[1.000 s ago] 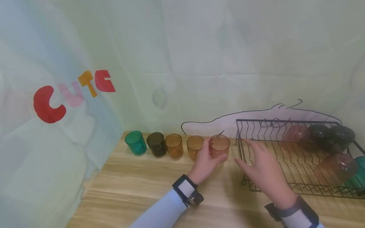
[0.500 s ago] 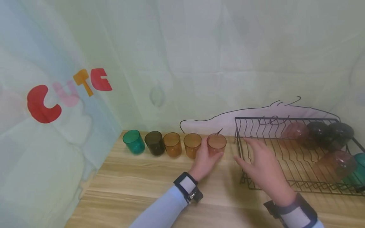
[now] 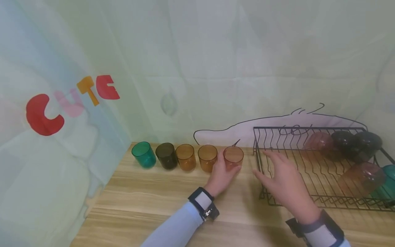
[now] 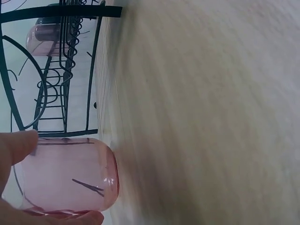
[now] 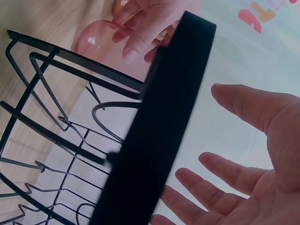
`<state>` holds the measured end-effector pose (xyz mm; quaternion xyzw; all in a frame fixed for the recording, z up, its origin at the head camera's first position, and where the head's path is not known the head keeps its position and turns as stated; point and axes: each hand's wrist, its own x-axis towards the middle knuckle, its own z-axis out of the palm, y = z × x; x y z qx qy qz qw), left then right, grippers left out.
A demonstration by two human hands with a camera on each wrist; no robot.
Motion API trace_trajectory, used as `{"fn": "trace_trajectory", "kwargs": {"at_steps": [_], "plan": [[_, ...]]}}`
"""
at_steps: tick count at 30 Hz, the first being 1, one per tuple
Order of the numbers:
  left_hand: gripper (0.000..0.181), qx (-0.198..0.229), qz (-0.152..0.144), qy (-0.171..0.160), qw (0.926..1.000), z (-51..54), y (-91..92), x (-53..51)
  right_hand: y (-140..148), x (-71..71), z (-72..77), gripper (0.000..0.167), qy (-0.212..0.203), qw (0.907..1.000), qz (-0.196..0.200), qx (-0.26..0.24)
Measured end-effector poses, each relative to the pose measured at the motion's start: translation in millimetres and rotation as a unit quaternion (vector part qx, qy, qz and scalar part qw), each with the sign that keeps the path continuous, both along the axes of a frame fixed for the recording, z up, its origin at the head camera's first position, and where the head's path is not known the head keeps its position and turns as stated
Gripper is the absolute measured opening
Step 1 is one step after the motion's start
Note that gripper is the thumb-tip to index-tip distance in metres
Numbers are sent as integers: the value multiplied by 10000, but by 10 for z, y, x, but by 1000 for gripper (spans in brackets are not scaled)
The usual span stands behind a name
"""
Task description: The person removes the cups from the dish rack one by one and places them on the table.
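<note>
In the head view my left hand point(image 3: 220, 176) grips a clear pink cup point(image 3: 233, 156) with thumb and fingers on opposite sides. The cup stands upright on the wooden table, at the right end of a row. The left wrist view shows the pink cup point(image 4: 70, 173) close up, its base at the tabletop. Left of it stand two amber cups point(image 3: 208, 157) point(image 3: 186, 157), a dark brown cup point(image 3: 167, 156) and a green cup point(image 3: 144, 155). Over the left end of the black wire rack, my right hand point(image 3: 287, 185) holds nothing, its fingers and thumb spread apart.
The wire rack point(image 3: 308, 129) stands on the right part of the table point(image 3: 148, 206). Inside it, upside down or tilted, are pink cups point(image 3: 362, 180), dark cups point(image 3: 367, 145) and a green cup point(image 3: 389, 181). A printed cloth point(image 3: 200, 68) hangs behind.
The pink cup in my left hand has come down slightly and lines up with the row. The right hand keeps its place by the rack. The head view has shifted a little.
</note>
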<state>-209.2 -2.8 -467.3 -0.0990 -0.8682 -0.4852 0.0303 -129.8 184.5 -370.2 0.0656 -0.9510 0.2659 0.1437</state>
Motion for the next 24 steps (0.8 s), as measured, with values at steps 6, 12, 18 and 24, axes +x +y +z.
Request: {"fn": "trace_trajectory", "kwargs": {"at_steps": [6,12,18,24], "plan": [[87,-60,-4,-82,9999,13,-61,76,61,15,26,70,63,10000,26,21],[93,-158,-218,-283,9992,135,-257,287,339,31,172,73,-140,9992,-341,145],[89,-235,-493,-256,9982,330,-493,500,804,36,324,70,100,9961,-773,414],[85,-430,-397,96,9982,486,-690,645,1233,42,317,80,-205,9834,-1628,776]]}}
